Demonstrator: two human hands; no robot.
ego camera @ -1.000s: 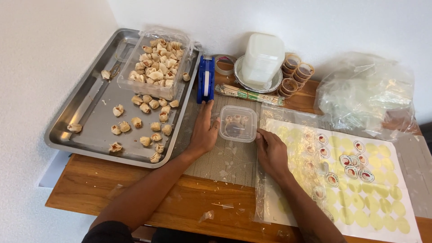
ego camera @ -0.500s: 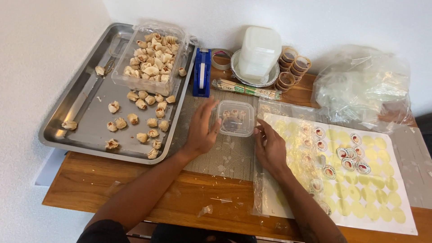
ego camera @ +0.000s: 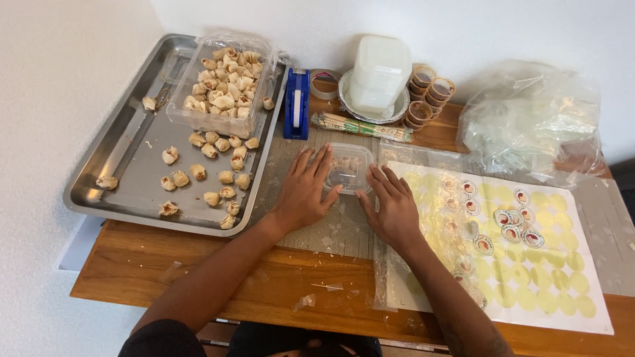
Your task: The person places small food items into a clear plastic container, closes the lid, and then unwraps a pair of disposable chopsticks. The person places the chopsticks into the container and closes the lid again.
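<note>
I see my left hand (ego camera: 305, 192) lying flat with fingers spread, its fingertips against the left side of a small clear lidded container (ego camera: 348, 167); my right hand (ego camera: 393, 203) is likewise spread flat, touching the container's right side. Neither grips it. The container sits on a mat on the wooden worktop (ego camera: 218, 277), between the steel tray (ego camera: 126, 175) of pastries and the sticker sheet (ego camera: 529, 258).

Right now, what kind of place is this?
Probably a small home food-packing table: a metal tray of bite-size pastries, a clear lidded container under both hands, and a round sticker sheet.
</note>
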